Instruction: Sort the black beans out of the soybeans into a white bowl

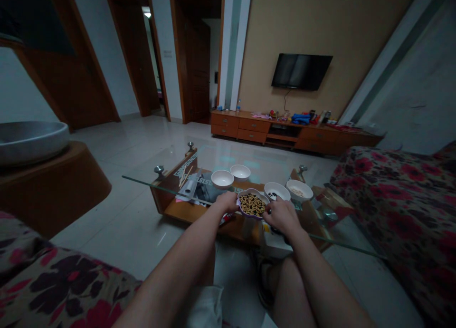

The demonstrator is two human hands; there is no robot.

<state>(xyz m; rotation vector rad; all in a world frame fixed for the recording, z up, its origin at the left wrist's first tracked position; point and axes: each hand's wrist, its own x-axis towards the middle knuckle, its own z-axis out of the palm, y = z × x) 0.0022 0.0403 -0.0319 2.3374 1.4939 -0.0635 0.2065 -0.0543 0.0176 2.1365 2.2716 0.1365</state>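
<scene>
A purple-rimmed, scalloped bowl filled with yellowish beans and some black ones mixed in sits at the near edge of the glass table. My left hand is closed on the bowl's left rim. At its right rim, my right hand has its fingers curled together; what they pinch, if anything, is hidden. Just behind that hand is a white bowl with a few black beans. To its right, another white bowl holds pale pieces. Two further white bowls farther left show bare insides.
Chopsticks lie left of the bowls on the glass table, near papers seen around its lower shelf. A flowered sofa borders the right. A low cabinet and a television are at the far wall.
</scene>
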